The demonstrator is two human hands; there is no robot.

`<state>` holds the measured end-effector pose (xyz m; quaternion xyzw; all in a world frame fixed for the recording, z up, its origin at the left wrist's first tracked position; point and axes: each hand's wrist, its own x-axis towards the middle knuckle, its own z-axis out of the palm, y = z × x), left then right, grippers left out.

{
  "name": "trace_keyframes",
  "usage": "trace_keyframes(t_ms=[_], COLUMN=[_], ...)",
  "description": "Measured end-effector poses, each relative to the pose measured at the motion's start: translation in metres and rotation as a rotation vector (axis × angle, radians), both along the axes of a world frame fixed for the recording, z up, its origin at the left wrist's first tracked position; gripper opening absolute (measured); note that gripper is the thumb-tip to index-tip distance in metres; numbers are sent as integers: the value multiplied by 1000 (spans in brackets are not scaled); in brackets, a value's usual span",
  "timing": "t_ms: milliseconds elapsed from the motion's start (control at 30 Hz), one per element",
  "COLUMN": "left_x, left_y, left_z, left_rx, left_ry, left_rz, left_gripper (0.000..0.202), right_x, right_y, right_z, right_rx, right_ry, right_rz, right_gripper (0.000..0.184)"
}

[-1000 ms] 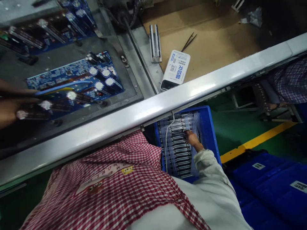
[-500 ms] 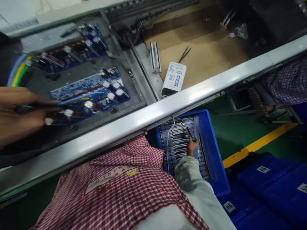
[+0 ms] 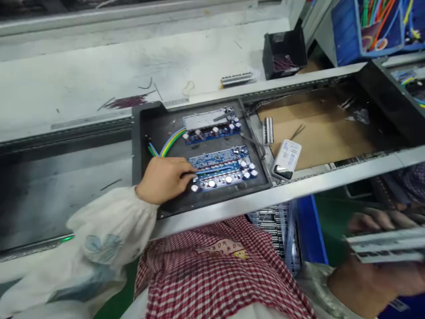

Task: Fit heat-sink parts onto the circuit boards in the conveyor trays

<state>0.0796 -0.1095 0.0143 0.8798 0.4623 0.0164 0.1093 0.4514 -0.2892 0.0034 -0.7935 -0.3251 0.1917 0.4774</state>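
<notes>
**Left hand [image 3: 164,179] down on the blue circuit board [image 3: 221,166], right hand [image 3: 365,283] clamping a blurred stack of pale strips [image 3: 385,243]**

Over at the left hand, the digits lay together and nearly straight, tips on the near edge of the board and pinching nothing I could make out. Good placement, that looked: flat and low on the glossy solder mask, beside the silver-topped capacitors [image 3: 244,170] rather than leaning on them. On the right, blur ate the detail, but the fingers [image 3: 375,219] closed over the stack from above with the palm side beneath, a firm clamp just beside the blue plastic crate [image 3: 310,230]. The board sat in a black fixture tray [image 3: 159,128], with a second blue board [image 3: 209,133] above it and blue, green and yellow wires [image 3: 169,141] curving away. Further out lay a ridged metal bar [image 3: 268,130], a white power bank [image 3: 285,159] and slim tweezers [image 3: 297,131] on brown cardboard [image 3: 325,133]. Red-and-white gingham cloth [image 3: 215,266] hung below the rail.
</notes>
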Motion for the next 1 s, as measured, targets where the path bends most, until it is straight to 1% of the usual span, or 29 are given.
trace_keyframes(t_ms=[33, 67, 133, 200, 233, 267, 300, 333, 400, 433, 500, 567, 633, 667, 767, 900, 1000], left_x=[-2, -3, -6, -7, -8, -8, -7, -6, -4, -4, -8, -19, -33, -40, -52, -51, -49], left_y=[0, -1, -1, -3, -4, -5, -7, -9, -12, -14, -15, -16, -16, -16, -15, -12, -10], left_z=[-1, -1, -3, -4, -4, -3, -3, -2, 0, 2, 4, 7, 8, 9, 10, 11, 12], left_rx=[-5, -15, -39, -47, -40, -23, 2, 31, 90, 115, 130, 113, 85, 73, 23, -53, -112], left_ry=[-2, 0, -9, -51, -73, -88, -97, -100, -96, -101, -135, -184, -226, -244, -292, -331, -356], left_rz=[6, 6, -12, -33, -37, -36, -32, -25, -22, -23, -23, 6, 71, 106, 189, 236, 245], left_gripper=[19, 19, 20, 18, 17, 17, 18, 18, 17, 17, 18, 16, 15, 15, 15, 16, 19], right_x=[-20, -38, -69, -90, -98, -104, -110, -116, -128, -134, -149, -167, -184, -192, -207, -211, -209], right_y=[23, 45, 81, 107, 117, 127, 137, 147, 168, 179, 195, 204, 206, 205, 205, 209, 211], right_z=[17, 32, 52, 62, 66, 70, 74, 78, 85, 86, 85, 78, 69, 64, 53, 46, 43], right_rx=[67, 51, 18, -98, -164, -226, -267, -272, -208, -151, 18, 186, 301, 326, 309, 221, 157], right_ry=[168, 287, 383, 379, 367, 343, 294, 211, -53, -219, -535, -772, -894, -916, -900, -846, -816], right_rz=[0, 28, 122, 289, 414, 570, 751, 940, 1278, 1396, 1548, 1654, 1725, 1747, 1783, 1813, 1834], right_gripper=[76, 74, 76, 72, 67, 60, 53, 47, 41, 42, 43, 38, 35, 34, 28, 23, 24])
